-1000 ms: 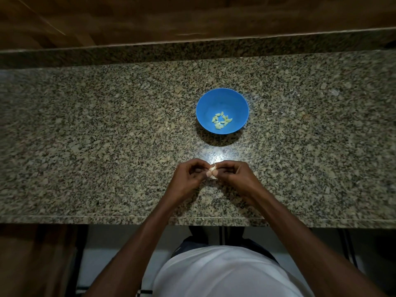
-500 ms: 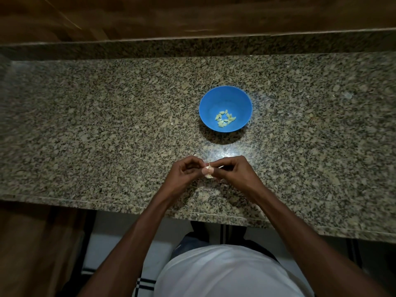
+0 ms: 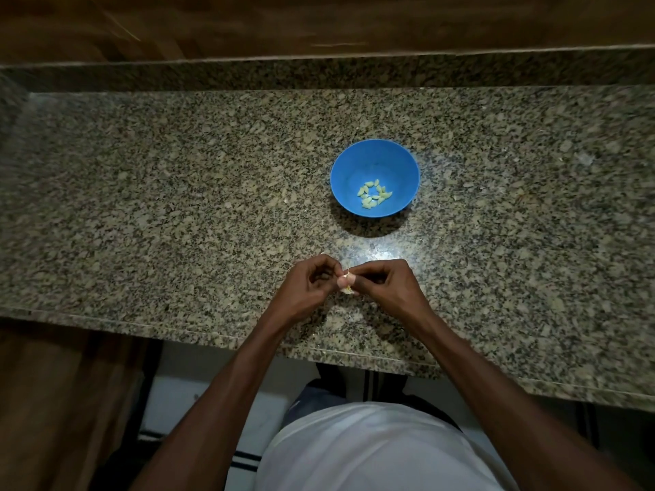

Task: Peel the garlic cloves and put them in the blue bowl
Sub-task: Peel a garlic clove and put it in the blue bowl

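A blue bowl (image 3: 375, 164) stands on the speckled granite counter, with several pale peeled garlic cloves (image 3: 374, 198) at its bottom. In front of the bowl, near the counter's front edge, my left hand (image 3: 307, 287) and my right hand (image 3: 386, 285) meet fingertip to fingertip. Between them they pinch one small garlic clove (image 3: 346, 282) with pale skin; most of it is hidden by the fingers.
The granite counter (image 3: 177, 207) runs left to right, with a raised granite back ledge (image 3: 319, 74) and a wooden wall behind it. The counter's front edge (image 3: 212, 334) lies just under my wrists. Tiny bits of garlic skin lie under my hands.
The view has shifted a little. My hands stay together in front of the bowl, working the same clove with small finger movements.
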Available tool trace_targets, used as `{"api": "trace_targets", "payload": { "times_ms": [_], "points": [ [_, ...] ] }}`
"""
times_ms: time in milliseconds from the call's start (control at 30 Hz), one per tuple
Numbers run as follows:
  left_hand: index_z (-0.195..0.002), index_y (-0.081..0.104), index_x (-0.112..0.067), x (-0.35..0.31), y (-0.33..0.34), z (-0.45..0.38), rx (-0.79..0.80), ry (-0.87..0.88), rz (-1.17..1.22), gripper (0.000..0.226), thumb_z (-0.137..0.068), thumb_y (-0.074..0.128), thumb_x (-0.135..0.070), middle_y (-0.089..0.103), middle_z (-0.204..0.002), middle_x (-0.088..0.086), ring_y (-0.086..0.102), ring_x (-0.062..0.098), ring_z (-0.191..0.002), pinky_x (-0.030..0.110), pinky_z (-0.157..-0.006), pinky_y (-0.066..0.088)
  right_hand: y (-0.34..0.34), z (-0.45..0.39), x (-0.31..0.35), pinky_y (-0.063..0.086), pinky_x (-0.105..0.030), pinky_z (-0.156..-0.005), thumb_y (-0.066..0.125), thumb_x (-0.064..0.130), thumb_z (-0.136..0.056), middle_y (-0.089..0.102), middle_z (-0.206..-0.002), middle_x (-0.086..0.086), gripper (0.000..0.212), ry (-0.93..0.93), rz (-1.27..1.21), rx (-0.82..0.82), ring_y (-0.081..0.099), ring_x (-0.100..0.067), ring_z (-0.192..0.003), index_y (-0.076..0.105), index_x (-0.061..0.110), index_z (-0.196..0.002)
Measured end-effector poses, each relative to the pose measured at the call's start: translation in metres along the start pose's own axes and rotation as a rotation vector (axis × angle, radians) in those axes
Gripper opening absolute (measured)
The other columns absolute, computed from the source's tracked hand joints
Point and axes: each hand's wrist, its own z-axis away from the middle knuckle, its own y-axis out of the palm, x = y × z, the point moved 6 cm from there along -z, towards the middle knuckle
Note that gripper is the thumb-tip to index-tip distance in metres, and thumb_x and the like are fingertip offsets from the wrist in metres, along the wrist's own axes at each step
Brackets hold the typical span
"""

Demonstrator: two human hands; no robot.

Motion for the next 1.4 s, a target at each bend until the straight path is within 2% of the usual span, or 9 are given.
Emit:
{"api": "trace_targets", "payload": {
  "times_ms": [133, 233, 400, 600, 800, 900, 1067, 1233, 1400],
  "points": [
    [-0.097, 0.067, -0.013, 0.008, 0.002, 0.000, 0.021, -0.007, -0.008, 0.016, -0.096, 0.076, -0.026, 0.073, -0.094, 0.008, 0.071, 0.028, -0.092, 0.045, -0.085, 0.059, 0.002, -0.001, -0.008, 0.065, -0.047, -0.079, 0.091, 0.026, -0.081, 0.081, -0.086, -0.002, 0.025, 0.011, 0.011, -0.019, 0.079, -0.021, -0.082, 0.084, 0.009, -0.098],
    [-0.098, 0.065, -0.010, 0.011, 0.001, 0.002, 0.031, -0.020, 0.012, 0.019, -0.098, 0.074, -0.028, 0.072, -0.094, 0.008, 0.070, 0.017, -0.088, 0.032, -0.081, 0.057, 0.005, -0.003, -0.011, 0.065, -0.049, -0.080, 0.089, 0.023, -0.084, 0.081, -0.085, -0.002, 0.017, 0.019, 0.024, -0.017, 0.079, -0.022, -0.082, 0.084, 0.011, -0.096],
    [-0.103, 0.068, -0.003, 0.024, -0.003, 0.001, -0.034, -0.107, 0.195, 0.025, -0.093, 0.079, -0.023, 0.075, -0.101, 0.013, 0.072, 0.020, -0.097, 0.031, -0.088, 0.059, 0.010, -0.005, -0.004, 0.062, -0.036, -0.070, 0.084, 0.019, -0.089, 0.081, -0.085, -0.003, 0.013, 0.035, 0.031, 0.000, 0.077, -0.019, -0.077, 0.082, 0.010, -0.098],
    [-0.105, 0.074, -0.009, 0.040, -0.001, 0.001, -0.194, -0.212, 0.416, 0.011, -0.094, 0.075, -0.006, 0.080, -0.097, -0.006, 0.074, 0.010, -0.093, 0.024, -0.081, 0.058, 0.014, -0.016, -0.006, 0.065, -0.049, -0.080, 0.080, 0.022, -0.092, 0.081, -0.088, 0.003, 0.010, 0.063, 0.131, -0.028, 0.078, -0.018, -0.083, 0.083, 0.020, -0.101],
    [-0.111, 0.073, -0.008, 0.054, -0.006, 0.006, -0.330, -0.312, 0.713, 0.014, -0.097, 0.071, -0.006, 0.079, -0.109, 0.002, 0.071, 0.017, -0.097, 0.031, -0.084, 0.058, 0.009, -0.011, -0.005, 0.066, -0.038, -0.077, 0.078, 0.021, -0.094, 0.081, -0.090, 0.006, 0.010, 0.022, 0.266, -0.139, 0.077, -0.006, -0.079, 0.084, 0.019, -0.102],
    [-0.112, 0.073, -0.005, 0.047, -0.012, 0.007, -0.279, -0.274, 0.760, 0.016, -0.097, 0.068, -0.003, 0.079, -0.110, 0.002, 0.076, 0.021, -0.097, 0.033, -0.088, 0.063, 0.008, -0.014, 0.003, 0.061, -0.029, -0.091, 0.071, 0.012, -0.096, 0.080, -0.110, -0.001, 0.022, -0.010, 0.403, -0.129, 0.075, -0.008, -0.097, 0.082, 0.015, -0.114],
    [-0.112, 0.074, -0.002, 0.043, -0.018, 0.007, -0.227, -0.251, 0.777, 0.021, -0.092, 0.070, 0.001, 0.078, -0.115, 0.007, 0.074, 0.033, -0.110, 0.036, -0.093, 0.062, 0.010, -0.018, 0.021, 0.060, -0.040, -0.093, 0.067, 0.008, -0.093, 0.079, -0.109, -0.012, 0.022, -0.137, 0.609, -0.192, 0.075, -0.021, -0.098, 0.081, 0.003, -0.109],
    [-0.121, 0.076, -0.013, 0.032, -0.021, 0.010, -0.180, -0.201, 0.618, 0.044, -0.080, 0.084, 0.000, 0.077, -0.111, 0.015, 0.075, 0.027, -0.104, 0.034, -0.085, 0.062, 0.011, -0.008, 0.022, 0.064, -0.043, -0.087, 0.075, 0.036, -0.096, 0.082, -0.093, 0.002, 0.021, 0.018, 0.232, -0.153, 0.078, -0.013, -0.087, 0.084, 0.018, -0.104],
    [-0.132, 0.063, -0.014, 0.019, -0.018, 0.010, -0.173, -0.136, 0.503, 0.059, -0.080, 0.085, 0.004, 0.079, -0.103, 0.015, 0.078, 0.023, -0.096, 0.023, -0.075, 0.060, 0.018, -0.002, 0.016, 0.064, -0.049, -0.090, 0.084, 0.022, -0.090, 0.082, -0.094, -0.003, 0.016, 0.051, 0.079, -0.040, 0.079, -0.021, -0.091, 0.083, 0.013, -0.103]
  ]
}}
